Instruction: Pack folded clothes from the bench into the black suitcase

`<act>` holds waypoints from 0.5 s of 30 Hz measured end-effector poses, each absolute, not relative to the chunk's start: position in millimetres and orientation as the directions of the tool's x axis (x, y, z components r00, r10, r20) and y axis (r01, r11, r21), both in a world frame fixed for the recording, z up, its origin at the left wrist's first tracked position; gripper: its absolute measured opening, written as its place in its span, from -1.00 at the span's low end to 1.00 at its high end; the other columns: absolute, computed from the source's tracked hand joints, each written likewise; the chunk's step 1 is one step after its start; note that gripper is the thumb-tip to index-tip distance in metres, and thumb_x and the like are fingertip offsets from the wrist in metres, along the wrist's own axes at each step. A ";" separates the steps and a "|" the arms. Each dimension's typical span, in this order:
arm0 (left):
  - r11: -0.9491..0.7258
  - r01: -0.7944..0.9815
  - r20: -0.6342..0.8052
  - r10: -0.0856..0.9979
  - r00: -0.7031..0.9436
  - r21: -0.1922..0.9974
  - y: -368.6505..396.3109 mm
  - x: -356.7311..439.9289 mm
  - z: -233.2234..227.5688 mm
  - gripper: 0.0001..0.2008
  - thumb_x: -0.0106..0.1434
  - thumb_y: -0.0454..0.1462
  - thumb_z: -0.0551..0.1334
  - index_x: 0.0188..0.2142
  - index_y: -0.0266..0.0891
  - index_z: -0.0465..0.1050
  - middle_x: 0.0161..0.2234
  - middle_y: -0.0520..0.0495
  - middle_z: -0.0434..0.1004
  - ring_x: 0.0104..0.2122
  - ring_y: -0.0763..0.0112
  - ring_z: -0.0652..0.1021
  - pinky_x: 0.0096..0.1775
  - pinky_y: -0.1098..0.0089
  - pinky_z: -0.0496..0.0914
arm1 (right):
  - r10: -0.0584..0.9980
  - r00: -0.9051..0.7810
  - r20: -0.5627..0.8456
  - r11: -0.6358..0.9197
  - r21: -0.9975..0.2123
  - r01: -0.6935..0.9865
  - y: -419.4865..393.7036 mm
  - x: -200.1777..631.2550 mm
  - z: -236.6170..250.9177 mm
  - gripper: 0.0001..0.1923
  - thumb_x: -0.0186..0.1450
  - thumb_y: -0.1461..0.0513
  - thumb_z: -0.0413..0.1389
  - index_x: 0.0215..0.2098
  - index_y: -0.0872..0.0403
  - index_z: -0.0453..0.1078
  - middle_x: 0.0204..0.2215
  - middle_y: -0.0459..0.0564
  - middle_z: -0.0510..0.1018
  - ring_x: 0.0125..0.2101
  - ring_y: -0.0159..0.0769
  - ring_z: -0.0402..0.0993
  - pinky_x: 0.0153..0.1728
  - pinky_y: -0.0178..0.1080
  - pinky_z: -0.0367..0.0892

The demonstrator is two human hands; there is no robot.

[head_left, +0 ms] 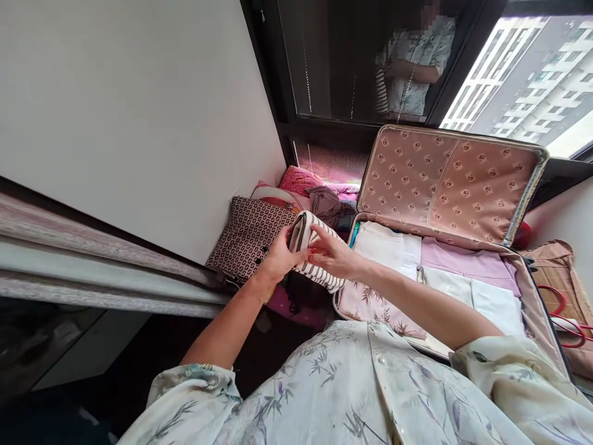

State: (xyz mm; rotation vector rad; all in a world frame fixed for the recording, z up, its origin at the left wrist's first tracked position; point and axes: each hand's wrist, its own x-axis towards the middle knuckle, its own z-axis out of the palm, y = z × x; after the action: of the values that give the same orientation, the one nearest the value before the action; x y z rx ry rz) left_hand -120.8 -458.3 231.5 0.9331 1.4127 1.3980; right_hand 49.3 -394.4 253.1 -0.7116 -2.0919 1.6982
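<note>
Brown cushion with a repeating white letter-like print (248, 238) left of the open pink-lined suitcase (445, 185), left hand (278, 256) closed around a folded brown-and-white striped cloth (315, 247), right hand (336, 253) gripping its other side, cloth held just left of the suitcase, white and lilac folded clothes (463, 272) packed inside, no readable writing

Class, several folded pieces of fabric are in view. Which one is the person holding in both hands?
The striped folded cloth, held between the left hand and right hand. The white, lilac and leaf-print pieces lie packed in the open suitcase.

head-worn view, looking down, close
</note>
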 end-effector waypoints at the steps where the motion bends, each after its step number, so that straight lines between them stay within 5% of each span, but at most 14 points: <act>1: 0.083 -0.134 -0.127 0.922 -0.366 0.987 -454.4 -131.7 225.0 -0.34 -0.23 -0.29 0.58 -0.09 -0.19 0.44 -0.22 -0.07 0.62 -0.27 0.28 0.62 -0.21 0.33 0.51 | 0.545 -0.838 -0.020 0.163 -0.978 0.130 -390.4 40.6 250.9 -0.15 0.23 0.21 0.21 0.42 0.06 0.02 -0.15 0.04 0.58 -0.18 -0.21 0.53 -0.15 -0.14 0.45; 6: -0.062 -0.420 -0.228 0.763 -0.605 0.905 -429.2 -186.4 196.0 -0.64 -0.19 -0.36 0.41 -0.32 -0.17 0.44 -0.37 0.05 0.56 -0.40 0.42 0.56 -0.33 0.41 0.48 | 0.677 -0.720 0.153 0.336 -0.934 0.117 -356.9 28.0 242.0 -0.18 0.16 0.25 0.20 0.39 0.02 0.16 0.23 0.21 0.39 0.17 -0.04 0.38 0.04 -0.02 0.45; 11: -0.220 -0.561 -0.283 0.685 -0.671 0.798 -437.0 -203.8 135.7 -0.83 -0.03 -0.29 0.30 -0.38 -0.17 0.41 -0.33 0.00 0.59 -0.25 0.36 0.61 -0.19 0.35 0.52 | 0.790 -0.612 0.033 0.226 -0.944 0.240 -332.1 80.3 212.7 -0.31 0.21 0.20 0.17 0.31 0.00 0.25 0.12 0.16 0.50 -0.11 -0.20 0.54 -0.11 -0.09 0.51; 15: -0.077 -0.599 -0.450 0.586 -0.674 0.797 -466.1 -173.3 50.9 -0.87 0.02 -0.28 0.25 -0.38 -0.16 0.38 -0.36 -0.03 0.57 -0.24 0.30 0.60 -0.15 0.26 0.51 | 0.859 -0.472 -0.200 0.006 -0.917 0.400 -340.8 139.8 158.9 -0.44 0.20 0.17 0.17 0.17 0.07 0.37 -0.07 0.12 0.60 -0.23 -0.22 0.59 -0.12 -0.09 0.51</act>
State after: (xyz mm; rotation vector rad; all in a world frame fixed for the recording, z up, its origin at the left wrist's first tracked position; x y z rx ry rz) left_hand -173.3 -466.1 50.9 -0.0155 1.3802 1.8527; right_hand 139.8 -340.8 158.9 -1.2907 -1.8706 1.4650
